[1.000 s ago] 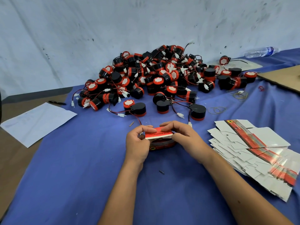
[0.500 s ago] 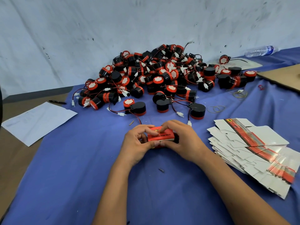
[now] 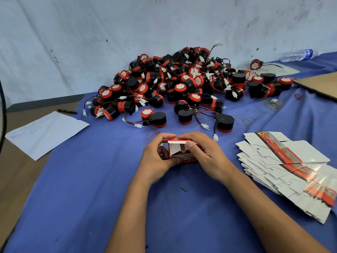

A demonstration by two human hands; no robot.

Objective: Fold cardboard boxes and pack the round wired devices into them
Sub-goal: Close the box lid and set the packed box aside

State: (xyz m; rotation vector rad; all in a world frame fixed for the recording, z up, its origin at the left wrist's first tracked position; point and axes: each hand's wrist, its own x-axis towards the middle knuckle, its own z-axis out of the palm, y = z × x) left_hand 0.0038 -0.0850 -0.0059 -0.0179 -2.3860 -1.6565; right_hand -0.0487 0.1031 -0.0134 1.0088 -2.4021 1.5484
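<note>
My grip: both hands, left hand (image 3: 156, 157) and right hand (image 3: 204, 152), pinched the small box (image 3: 180, 152), open-ended and mid-fold; next, probably tucking its flap.

Box (image 3: 182, 154) held between left hand (image 3: 156, 157) and right hand (image 3: 206, 154); device pile (image 3: 182, 84) behind; flat box stack (image 3: 284, 167) right; paper sheet (image 3: 47, 132) left.

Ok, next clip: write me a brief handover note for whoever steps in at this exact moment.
Left hand and right hand both grip one small red box, end open, flaps showing, on the blue cloth.
Pile of round wired devices lies beyond the hands; stack of flat box blanks lies to the right.
Done: box is formed.
Left: whether a device is inside cannot be seen; close the flaps, then continue through the pile.
</note>
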